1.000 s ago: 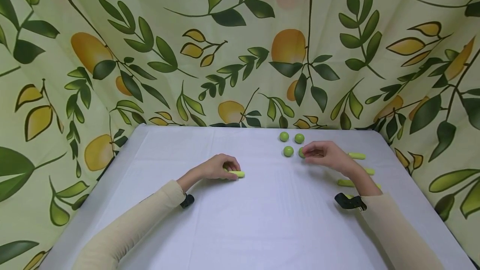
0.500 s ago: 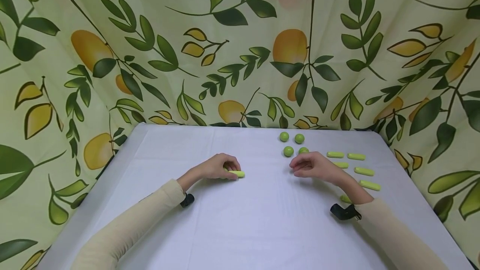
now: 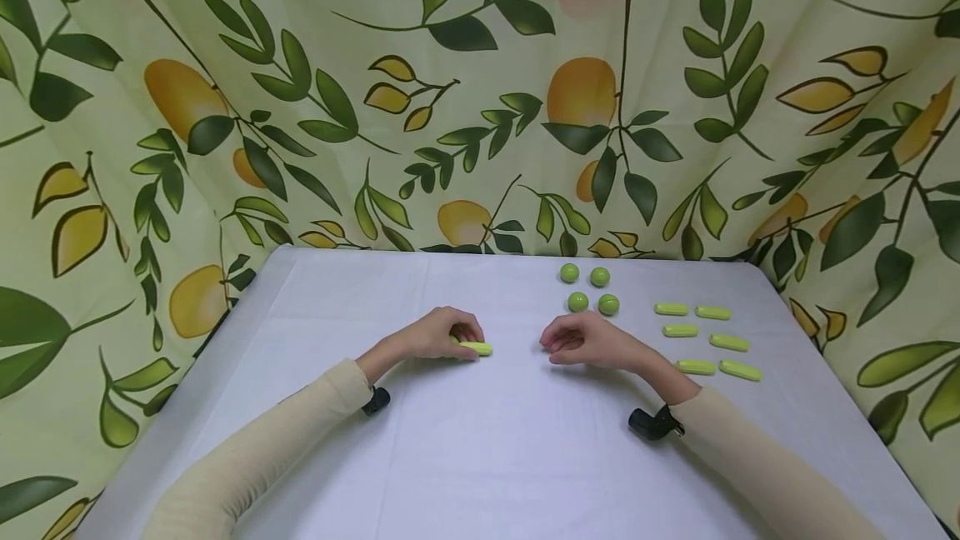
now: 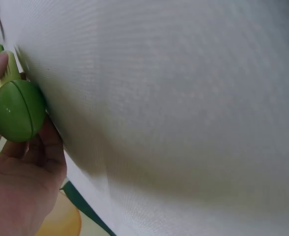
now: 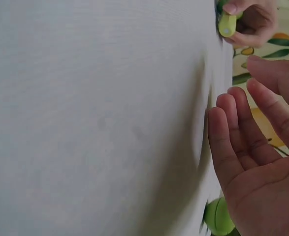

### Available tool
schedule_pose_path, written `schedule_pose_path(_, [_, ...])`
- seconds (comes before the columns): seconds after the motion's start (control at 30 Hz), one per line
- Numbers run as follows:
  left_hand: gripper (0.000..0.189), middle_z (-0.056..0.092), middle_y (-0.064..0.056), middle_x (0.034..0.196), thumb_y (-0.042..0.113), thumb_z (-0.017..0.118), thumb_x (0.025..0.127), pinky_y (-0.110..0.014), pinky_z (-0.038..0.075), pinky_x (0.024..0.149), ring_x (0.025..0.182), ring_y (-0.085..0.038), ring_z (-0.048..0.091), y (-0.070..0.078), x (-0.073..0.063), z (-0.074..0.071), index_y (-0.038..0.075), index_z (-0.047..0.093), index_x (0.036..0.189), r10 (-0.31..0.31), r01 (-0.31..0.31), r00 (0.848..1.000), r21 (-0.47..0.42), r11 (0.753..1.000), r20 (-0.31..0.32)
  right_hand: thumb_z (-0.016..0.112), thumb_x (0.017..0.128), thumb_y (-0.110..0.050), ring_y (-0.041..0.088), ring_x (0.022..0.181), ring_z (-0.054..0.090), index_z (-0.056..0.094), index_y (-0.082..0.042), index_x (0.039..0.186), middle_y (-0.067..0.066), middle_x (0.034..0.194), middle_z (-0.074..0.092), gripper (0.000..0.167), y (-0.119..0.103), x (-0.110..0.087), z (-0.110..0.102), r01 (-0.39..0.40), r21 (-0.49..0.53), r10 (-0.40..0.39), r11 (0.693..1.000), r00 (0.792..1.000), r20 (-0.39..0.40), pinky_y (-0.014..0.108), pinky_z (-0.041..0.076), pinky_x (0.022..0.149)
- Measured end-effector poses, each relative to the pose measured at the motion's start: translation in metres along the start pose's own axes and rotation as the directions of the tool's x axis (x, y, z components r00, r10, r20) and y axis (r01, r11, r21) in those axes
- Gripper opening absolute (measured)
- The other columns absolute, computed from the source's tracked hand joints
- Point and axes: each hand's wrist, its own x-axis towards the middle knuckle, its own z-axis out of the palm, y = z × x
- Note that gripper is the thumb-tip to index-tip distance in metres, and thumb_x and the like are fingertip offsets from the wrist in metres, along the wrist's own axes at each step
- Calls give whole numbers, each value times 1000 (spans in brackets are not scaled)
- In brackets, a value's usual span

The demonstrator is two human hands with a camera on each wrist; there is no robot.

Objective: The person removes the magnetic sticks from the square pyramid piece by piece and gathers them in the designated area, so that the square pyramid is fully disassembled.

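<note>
My left hand (image 3: 442,333) grips a light green stick (image 3: 477,348) low over the white table, its end poking out to the right. In the left wrist view, a darker green ball (image 4: 18,110) with a seam sits in the same hand against the stick (image 4: 10,69); I cannot tell whether they are joined. Relaxed and empty, my right hand (image 3: 588,340) hovers to the right of the left one. Its fingers are gently bent in the right wrist view, where the left hand (image 5: 257,22) with the stick (image 5: 227,24) shows at the top.
Several green balls, one of them the nearest right ball (image 3: 608,304), lie in two rows at the back of the table (image 3: 480,457). Right of them, several light green sticks (image 3: 680,330) lie in two columns. A leaf-patterned curtain (image 3: 480,107) hangs behind.
My right hand has left the nearest right ball and moved left and nearer, toward the left hand, uncovering that ball and the sticks. The left hand has stayed still with its stick.
</note>
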Motion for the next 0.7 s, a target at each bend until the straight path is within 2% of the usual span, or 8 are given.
schedule_pose_path(0.13, [16, 68, 6, 93, 8, 82, 88, -27, 52, 82, 86, -10, 61, 1, 1, 0, 8, 72, 100, -9, 9, 1000, 15, 1000, 0, 80, 87, 0, 22, 92, 67, 70, 4, 110, 13, 105, 70, 25, -1, 12, 5, 8, -23, -8, 1000, 1000, 11, 31, 57, 83])
schedule_pose_path(0.33, [26, 67, 3, 99, 9, 84, 85, -30, 52, 84, 88, -13, 61, -1, -2, -3, 6, 70, 106, -3, 4, 1000, 8, 1000, -17, 77, 87, 6, 29, 93, 66, 68, 9, 110, 22, 105, 69, 25, -10, 27, 9, 20, -30, -20, 999, 1000, 9, 37, 57, 83])
schedule_pose_path(0.57, [38, 66, -1, 108, 17, 87, 84, -32, 52, 89, 98, -17, 62, 0, -15, -10, 5, 68, 115, -25, 26, 1000, 25, 999, -11, 79, 88, -2, 23, 93, 66, 70, 4, 111, 13, 105, 70, 25, -9, 43, 12, 26, -23, -26, 999, 1000, 12, 34, 56, 84])
schedule_pose_path(0.7, [43, 67, -3, 111, 17, 88, 83, -33, 53, 86, 98, -18, 64, -5, -24, -12, 5, 66, 118, -48, 48, 998, 20, 999, -42, 79, 88, -4, 21, 93, 66, 70, 4, 112, 12, 106, 70, 27, -10, 52, 16, 29, -19, -28, 999, 999, 24, 33, 56, 85])
